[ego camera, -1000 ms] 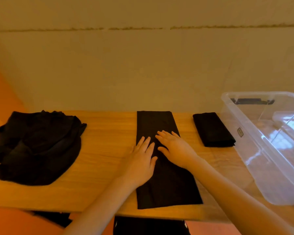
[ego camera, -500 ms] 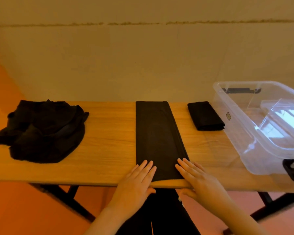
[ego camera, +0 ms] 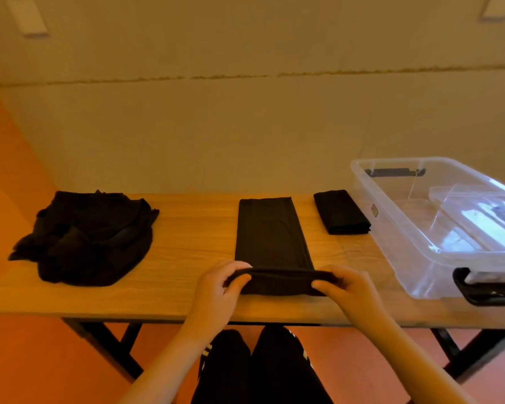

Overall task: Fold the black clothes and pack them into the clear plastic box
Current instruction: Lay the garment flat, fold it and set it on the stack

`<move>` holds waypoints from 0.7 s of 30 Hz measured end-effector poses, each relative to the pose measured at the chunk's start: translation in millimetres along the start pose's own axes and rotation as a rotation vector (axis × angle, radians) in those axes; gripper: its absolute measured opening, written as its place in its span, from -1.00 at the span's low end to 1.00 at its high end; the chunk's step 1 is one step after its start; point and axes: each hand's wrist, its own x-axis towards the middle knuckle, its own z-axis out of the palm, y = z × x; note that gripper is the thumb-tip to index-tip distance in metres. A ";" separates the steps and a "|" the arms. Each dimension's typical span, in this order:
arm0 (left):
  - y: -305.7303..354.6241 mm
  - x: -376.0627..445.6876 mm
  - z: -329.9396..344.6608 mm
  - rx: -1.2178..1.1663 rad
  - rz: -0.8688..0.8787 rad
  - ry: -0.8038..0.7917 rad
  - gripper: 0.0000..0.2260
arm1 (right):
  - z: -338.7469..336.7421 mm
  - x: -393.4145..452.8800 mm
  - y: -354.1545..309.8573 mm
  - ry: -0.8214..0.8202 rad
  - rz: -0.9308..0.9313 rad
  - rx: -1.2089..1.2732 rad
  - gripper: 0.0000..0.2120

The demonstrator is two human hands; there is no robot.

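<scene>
Left hand (ego camera: pixel 216 290), right hand (ego camera: pixel 347 288): fingers curled, pinching near hem of long folded black garment (ego camera: pixel 270 231), lifted off wooden table (ego camera: pixel 187 237).

A long black garment (ego camera: pixel 270 228), folded into a narrow strip, lies lengthwise on the wooden desk (ego camera: pixel 193 228). Its near end is lifted into a fold: the left hand (ego camera: pixel 216 290) pinches the left corner, the right hand (ego camera: pixel 349 290) the right corner, fingers (ego camera: pixel 238 279) curled round the cloth. A heap of black clothes (ego camera: pixel 85 237) sits at the left. A small folded black piece (ego camera: pixel 341 212) lies just beside the clear plastic box (ego camera: pixel 391 228) at the right, whose black latch (ego camera: pixel 484 295) faces the near edge.
</scene>
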 end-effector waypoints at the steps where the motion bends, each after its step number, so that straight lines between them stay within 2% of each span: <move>1: 4.8 3.1 -1.2 -0.051 -0.043 0.045 -0.75 | -0.6 3.7 -4.2 0.012 0.021 0.046 -0.73; 6: 11.3 12.7 -5.2 -0.091 -0.075 0.132 -0.77 | -2.4 13.8 -12.2 0.042 0.081 0.183 -0.82; 9: 15.7 14.0 -6.3 -0.096 -0.092 0.162 -0.75 | -5.6 13.9 -17.6 0.029 0.098 0.247 -0.81; 13: 23.9 16.1 -13.4 -0.208 -0.152 0.134 -0.75 | -15.6 16.5 -23.7 -0.045 0.077 0.355 -0.91; 16: 31.1 25.1 -20.0 -0.341 -0.201 0.102 -0.76 | -25.1 25.9 -22.8 -0.175 0.119 0.510 -0.43; 17: 32.1 29.6 -21.4 -0.384 -0.221 0.099 -0.76 | -26.8 30.2 -24.2 -0.192 0.138 0.540 -0.35; 19: 32.1 42.0 -22.2 -0.429 -0.263 0.089 -0.77 | -29.9 42.8 -25.6 -0.228 0.168 0.559 -0.29; 21: 25.7 60.3 -19.9 -0.406 -0.295 0.075 -0.78 | -30.1 60.7 -26.6 -0.219 0.208 0.524 -0.36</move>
